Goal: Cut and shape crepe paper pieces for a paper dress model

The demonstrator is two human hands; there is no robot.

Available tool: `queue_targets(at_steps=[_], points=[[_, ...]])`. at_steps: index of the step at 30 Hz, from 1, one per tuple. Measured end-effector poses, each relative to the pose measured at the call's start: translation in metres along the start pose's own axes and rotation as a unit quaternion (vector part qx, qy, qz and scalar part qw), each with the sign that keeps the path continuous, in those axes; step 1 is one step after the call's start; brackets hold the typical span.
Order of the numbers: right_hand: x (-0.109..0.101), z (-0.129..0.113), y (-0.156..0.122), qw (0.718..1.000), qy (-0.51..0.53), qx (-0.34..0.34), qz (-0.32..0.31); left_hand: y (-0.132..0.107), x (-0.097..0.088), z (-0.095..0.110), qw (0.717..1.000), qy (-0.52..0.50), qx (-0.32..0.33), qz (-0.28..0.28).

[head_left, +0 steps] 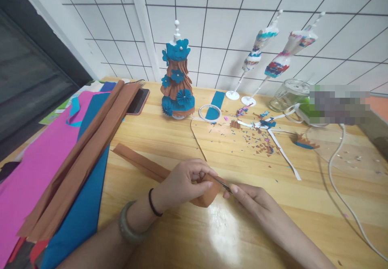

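Note:
My left hand (pixel 184 182) is closed on a folded strip of brown crepe paper (pixel 141 162), pinching it near its right end. The strip's long tail stretches left across the table, and its near end curls below my fingers. In my right hand (pixel 250 198) is a pair of scissors (pixel 222 183); only the dark narrow blades show clearly, and the handles are hidden by my fingers. The blades lie against the paper's upper edge beside my left fingertips. Beyond my hands stands a small dress form (pixel 178 81) covered in brown pleated paper and blue paper flowers.
Long brown paper (pixel 87 152), pink paper (pixel 48 152) and a phone (pixel 138 101) lie left. A white ring (pixel 210 113), blue strip (pixel 218 97) and paper scraps (pixel 265 146) lie behind my hands. Two thin stands, a glass jar (pixel 287 93) and a white cable (pixel 333 156) are right.

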State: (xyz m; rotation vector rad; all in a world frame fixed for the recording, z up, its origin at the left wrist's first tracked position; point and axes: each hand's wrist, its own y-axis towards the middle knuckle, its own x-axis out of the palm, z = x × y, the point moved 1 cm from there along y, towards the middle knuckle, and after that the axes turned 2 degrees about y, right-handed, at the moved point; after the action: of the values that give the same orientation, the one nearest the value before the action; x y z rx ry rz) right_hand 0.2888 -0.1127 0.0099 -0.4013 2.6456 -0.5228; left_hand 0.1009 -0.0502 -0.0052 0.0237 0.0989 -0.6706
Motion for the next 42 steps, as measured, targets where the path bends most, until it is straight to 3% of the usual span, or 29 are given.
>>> queue_targets(at_steps=[25,42], points=[[0.001,-0.002,-0.001,1.0,0.006,0.004,-0.013,0.0,0.001,0.001,1.0,-0.01,0.002,-0.004],[0.006,-0.009,0.0,0.999,0.005,-0.031,-0.014,0.001,0.01,0.003,0.999,-0.035,-0.014,-0.009]])
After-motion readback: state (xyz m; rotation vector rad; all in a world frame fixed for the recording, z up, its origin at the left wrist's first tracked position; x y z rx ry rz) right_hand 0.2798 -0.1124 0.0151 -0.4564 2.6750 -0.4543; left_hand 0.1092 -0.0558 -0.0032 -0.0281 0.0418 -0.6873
